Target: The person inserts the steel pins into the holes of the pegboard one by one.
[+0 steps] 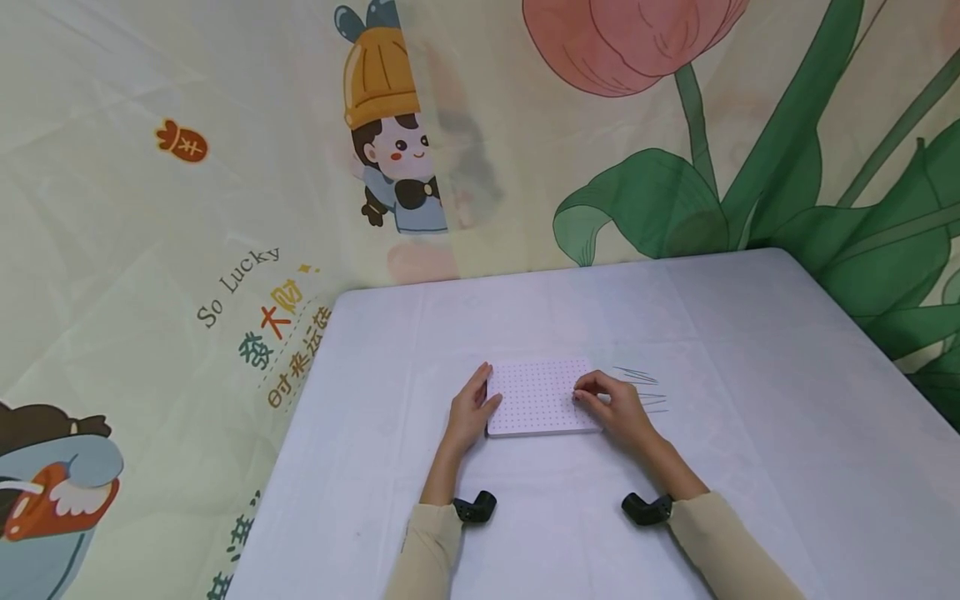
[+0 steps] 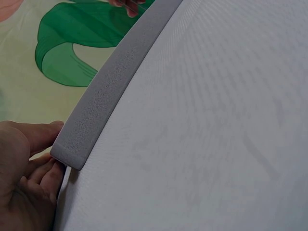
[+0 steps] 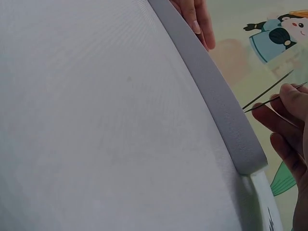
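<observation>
A white pegboard (image 1: 534, 398) with rows of small holes lies on the table. My left hand (image 1: 470, 414) grips its left end, thumb at the upper edge and fingers lower down at the corner, as the left wrist view shows. Over the board's right part, my right hand (image 1: 611, 404) pinches a thin dark needle (image 3: 263, 103) between thumb and fingers. That needle's far end meets the board's outline in the right wrist view. A second needle (image 3: 267, 90) slants up from the board close beside it. The board's thick grey side (image 2: 103, 91) faces the left wrist camera.
Several thin dark needles (image 1: 637, 377) lie on the white tablecloth (image 1: 720, 467) just right of the board, partly behind my right hand. A printed cloth backdrop (image 1: 495, 167) rises behind the table and along its left side. Both wrists wear black camera mounts (image 1: 476, 507).
</observation>
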Action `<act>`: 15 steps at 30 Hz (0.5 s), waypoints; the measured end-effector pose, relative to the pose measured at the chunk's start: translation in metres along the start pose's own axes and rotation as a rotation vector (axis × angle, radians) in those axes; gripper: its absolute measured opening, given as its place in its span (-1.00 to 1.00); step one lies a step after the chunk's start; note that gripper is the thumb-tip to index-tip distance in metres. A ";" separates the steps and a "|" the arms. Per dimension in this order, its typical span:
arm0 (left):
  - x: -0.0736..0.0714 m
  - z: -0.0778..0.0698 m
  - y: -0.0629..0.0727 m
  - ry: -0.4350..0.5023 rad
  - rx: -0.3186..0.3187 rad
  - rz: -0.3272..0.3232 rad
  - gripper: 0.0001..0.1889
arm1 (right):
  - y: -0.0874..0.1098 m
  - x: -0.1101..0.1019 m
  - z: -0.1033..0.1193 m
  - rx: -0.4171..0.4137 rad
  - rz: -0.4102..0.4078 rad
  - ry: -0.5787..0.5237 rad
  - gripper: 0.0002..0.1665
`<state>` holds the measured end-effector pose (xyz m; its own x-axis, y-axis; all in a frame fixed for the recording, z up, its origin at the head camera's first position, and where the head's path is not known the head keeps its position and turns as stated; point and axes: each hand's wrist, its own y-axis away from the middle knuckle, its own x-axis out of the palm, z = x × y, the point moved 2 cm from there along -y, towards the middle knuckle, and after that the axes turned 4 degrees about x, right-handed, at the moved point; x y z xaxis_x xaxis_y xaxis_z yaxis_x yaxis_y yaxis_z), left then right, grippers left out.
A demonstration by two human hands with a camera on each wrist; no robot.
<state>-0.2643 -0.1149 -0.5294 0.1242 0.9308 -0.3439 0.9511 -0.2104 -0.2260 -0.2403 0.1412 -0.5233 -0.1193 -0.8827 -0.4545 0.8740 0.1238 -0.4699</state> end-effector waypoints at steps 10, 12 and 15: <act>0.001 0.018 -0.003 -0.026 -0.030 0.004 -0.38 | 0.000 0.002 -0.004 -0.008 0.020 0.034 -0.86; 0.000 0.018 -0.003 -0.028 -0.020 0.005 -0.37 | 0.000 0.002 -0.003 -0.018 0.027 0.048 -0.85; 0.000 0.017 -0.003 -0.032 -0.014 0.008 -0.38 | 0.001 0.003 -0.003 -0.025 0.041 0.063 -0.83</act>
<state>-0.2719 -0.1195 -0.5443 0.1227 0.9191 -0.3744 0.9540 -0.2132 -0.2108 -0.2415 0.1404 -0.5270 -0.1140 -0.8468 -0.5196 0.8667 0.1709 -0.4687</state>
